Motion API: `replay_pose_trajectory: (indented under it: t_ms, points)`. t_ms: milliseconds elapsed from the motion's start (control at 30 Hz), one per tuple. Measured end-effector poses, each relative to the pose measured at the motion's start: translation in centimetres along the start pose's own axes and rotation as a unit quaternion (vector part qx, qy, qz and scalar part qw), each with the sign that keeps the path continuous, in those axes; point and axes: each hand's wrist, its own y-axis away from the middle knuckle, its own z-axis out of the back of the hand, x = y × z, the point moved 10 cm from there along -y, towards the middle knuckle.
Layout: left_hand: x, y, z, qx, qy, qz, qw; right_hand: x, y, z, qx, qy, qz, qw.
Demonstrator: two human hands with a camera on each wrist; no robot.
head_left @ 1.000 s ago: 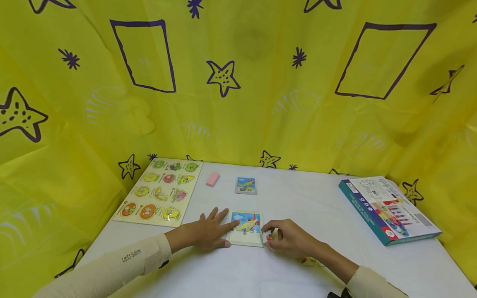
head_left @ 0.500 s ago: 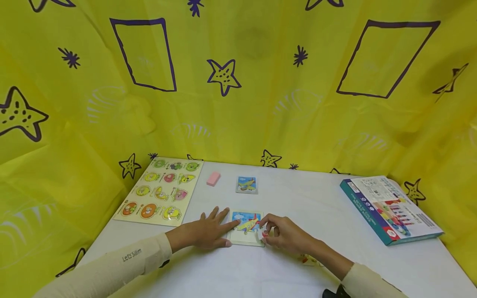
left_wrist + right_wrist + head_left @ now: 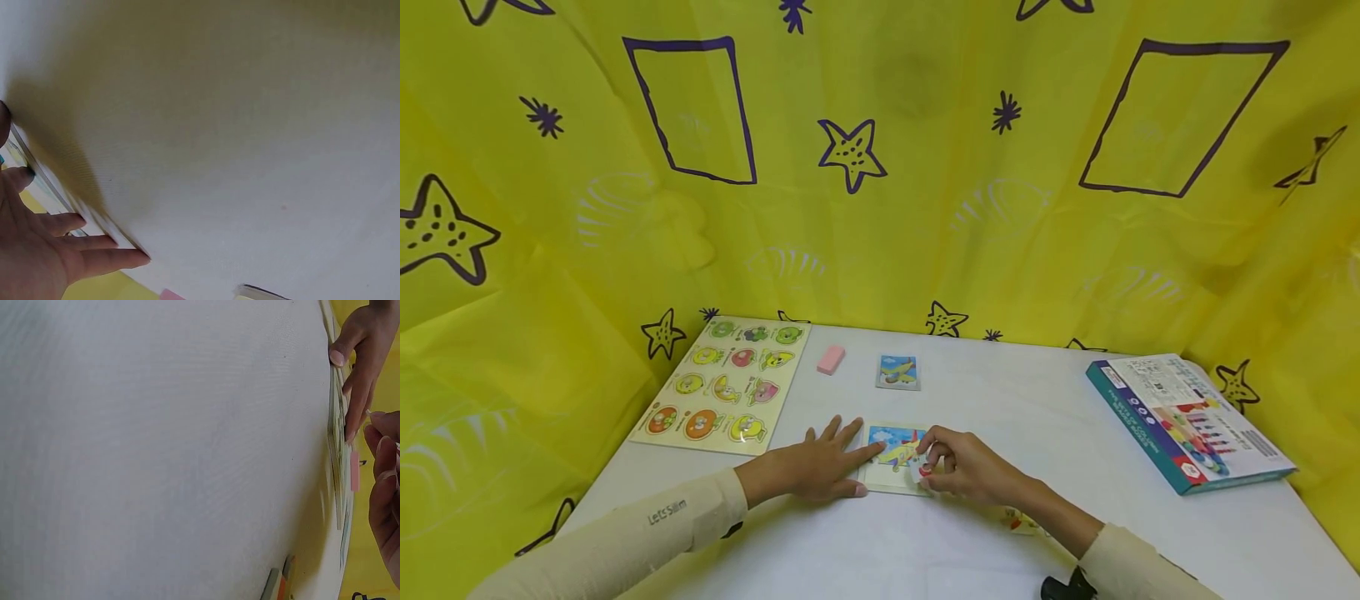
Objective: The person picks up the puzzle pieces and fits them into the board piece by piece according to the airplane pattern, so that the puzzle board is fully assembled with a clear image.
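Observation:
A small square jigsaw puzzle board (image 3: pixel 887 481) lies at the front middle of the table, its upper part filled with a yellow and red airplane picture on blue. My left hand (image 3: pixel 816 468) rests with spread fingers at the board's left side, the index fingertip on the picture. Between thumb and fingers my right hand (image 3: pixel 973 471) pinches a white and red puzzle piece (image 3: pixel 919 471) over the board's lower right part. The fingers cover much of that piece. In the right wrist view the right hand (image 3: pixel 384 481) is held above the board (image 3: pixel 335 444).
Behind the board lie a small airplane picture card (image 3: pixel 898 372) and a pink eraser (image 3: pixel 831 360). A fruit puzzle board (image 3: pixel 718 387) is at the left, a flat box (image 3: pixel 1187 421) at the right. Loose puzzle pieces (image 3: pixel 1021 522) lie partly under the right forearm.
My right hand has carried the puzzle piece leftward from beside the board's right edge to over its lower right part. The left hand has stayed in place.

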Motion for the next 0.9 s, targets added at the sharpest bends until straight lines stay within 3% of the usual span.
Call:
replay_pose_trajectory:
  t_ms: [433,700,900]
  points:
    - [0.0,0.0,0.3,0.003,0.011,0.002,0.9999,0.7,-0.7,-0.5,0.009,0.011,0.012,0.9998]
    - [0.1,-0.1,0.3,-0.002,0.016,0.002,0.9999,0.9,-1.6,-1.6,0.034,0.007,0.017,0.9993]
    - [0.1,-0.1,0.3,-0.001,0.011,0.003,0.9999,1.0,-2.4,-1.9,0.005,0.050,0.019,0.9986]
